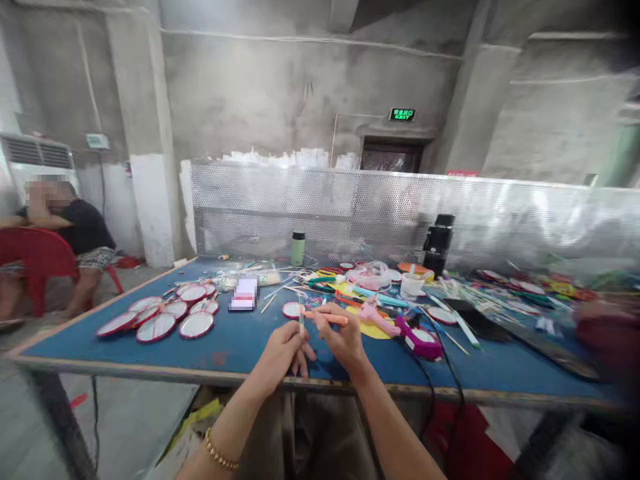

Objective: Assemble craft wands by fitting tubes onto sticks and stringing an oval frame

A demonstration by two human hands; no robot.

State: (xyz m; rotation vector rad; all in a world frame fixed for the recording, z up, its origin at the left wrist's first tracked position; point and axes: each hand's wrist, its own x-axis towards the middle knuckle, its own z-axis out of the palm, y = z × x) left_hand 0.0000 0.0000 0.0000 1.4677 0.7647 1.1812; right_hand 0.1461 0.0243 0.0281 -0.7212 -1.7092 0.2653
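Observation:
My left hand [281, 348] is closed around a thin pale stick [301, 321] held upright near the table's front edge. Between the fingers of my right hand [344, 339] is an orange pen-like tool [336, 319], its tip pointing left at the stick. Whether the tip touches the stick I cannot tell. Just behind the stick lies a round white disc with a red rim [289, 310], partly hidden. To the right of my right hand rest a pink and purple glue gun [421, 339] and a yellow piece [373, 328].
Several red-rimmed discs [156, 327] lie on the blue table [225, 353] at left, near a phone [243, 293]. A green bottle [297, 249], a black flask [439, 243] and a white cup [412, 285] stand behind. Cables hang over the front edge. A person [75, 220] sits far left.

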